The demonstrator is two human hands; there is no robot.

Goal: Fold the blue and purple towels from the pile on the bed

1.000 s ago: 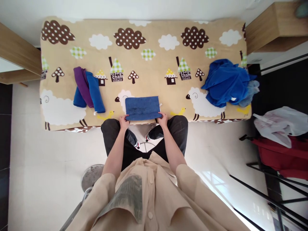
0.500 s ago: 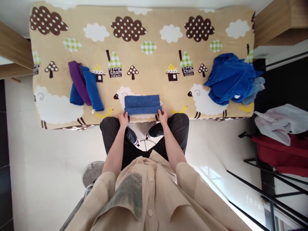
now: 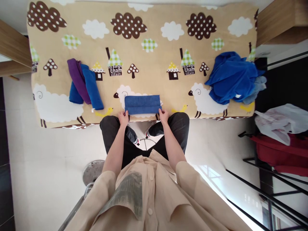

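Note:
A blue cloth (image 3: 142,104), folded into a flat rectangle with a crease along its length, lies on the patterned bedspread (image 3: 149,73) in front of my knees. My left hand (image 3: 123,118) pinches its near left corner. At the near right corner, my right hand (image 3: 163,115) grips the cloth between thumb and fingers. Rolled blue and purple cloths (image 3: 79,80) lie side by side to the left. Over on the right rests a crumpled pile of blue cloth (image 3: 232,78), with a paler grey-blue piece (image 3: 257,89) at its right edge.
Wooden furniture (image 3: 281,22) stands at the upper right and more at the upper left. A white plastic bag (image 3: 284,122) rests on red fabric (image 3: 281,154) at the right, near black metal rails (image 3: 260,192). A round stool (image 3: 92,173) is on the floor at lower left.
The view has shifted slightly. Both hands stay at the near corners of the folded blue cloth, whose near flap lies slightly flatter.

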